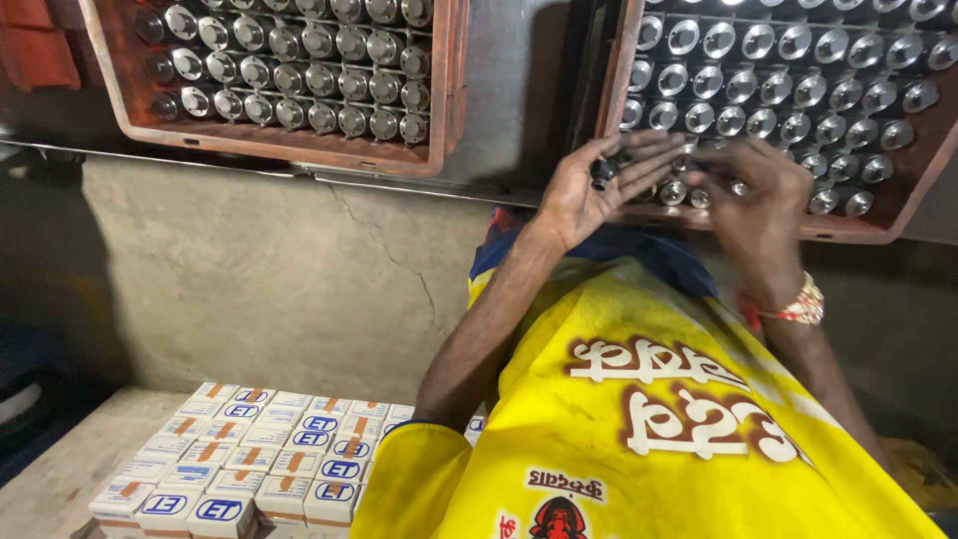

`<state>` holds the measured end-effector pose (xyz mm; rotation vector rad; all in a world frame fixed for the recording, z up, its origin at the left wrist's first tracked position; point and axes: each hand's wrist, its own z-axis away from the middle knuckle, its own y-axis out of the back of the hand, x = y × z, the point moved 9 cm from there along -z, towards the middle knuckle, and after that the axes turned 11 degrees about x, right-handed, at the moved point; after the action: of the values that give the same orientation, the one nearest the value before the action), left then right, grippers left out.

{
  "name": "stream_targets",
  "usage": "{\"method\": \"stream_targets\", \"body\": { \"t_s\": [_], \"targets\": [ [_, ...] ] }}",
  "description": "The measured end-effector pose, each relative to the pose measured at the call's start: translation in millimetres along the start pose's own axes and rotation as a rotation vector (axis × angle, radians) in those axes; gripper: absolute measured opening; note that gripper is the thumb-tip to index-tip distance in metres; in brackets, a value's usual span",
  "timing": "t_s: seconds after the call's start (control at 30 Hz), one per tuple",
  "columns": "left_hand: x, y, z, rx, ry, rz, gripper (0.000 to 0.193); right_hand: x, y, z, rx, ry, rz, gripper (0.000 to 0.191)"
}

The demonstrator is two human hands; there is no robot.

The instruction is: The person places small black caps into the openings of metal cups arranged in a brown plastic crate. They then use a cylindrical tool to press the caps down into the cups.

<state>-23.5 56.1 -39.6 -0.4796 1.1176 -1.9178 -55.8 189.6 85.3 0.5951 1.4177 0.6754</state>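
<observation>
While both arms reach up from the yellow shirt [639, 419], the right tray [903, 195] of shiny round metal caps [788, 95] sits under the hands at its lower left corner. Left hand [589, 190] cups small dark parts [603, 172], fingers loosely spread; right hand [760, 200] curls over caps at the tray's lower edge, grip hidden. Small white boxes [269, 464] stack at the ledge's near corner.

A small packing workshop: reddish-brown trays [454, 90] filled with rows of shiny metal-capped pieces [319, 75] sit on a steel counter [509, 90] above a cracked concrete wall [299, 269], with stacks of small white cartons [259, 464] lined up below
</observation>
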Motion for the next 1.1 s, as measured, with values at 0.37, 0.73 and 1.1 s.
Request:
{"method": "stream_targets", "body": {
  "t_s": [0.37,0.73,1.1],
  "targets": [
    [8,-17,0,0.087,-0.015,-0.09,0.049,76,-36,23,-0.022,-0.032,0.114,0.015],
    [2,-7,-7,0.069,-0.008,-0.121,0.053,64,-37,-22,-0.008,0.105,0.356,0.031],
    [-23,32,-24,0.171,0.012,-0.132,0.042,-45,-10,1,0.082,0.233,-0.056,0.022]
  ]
}}
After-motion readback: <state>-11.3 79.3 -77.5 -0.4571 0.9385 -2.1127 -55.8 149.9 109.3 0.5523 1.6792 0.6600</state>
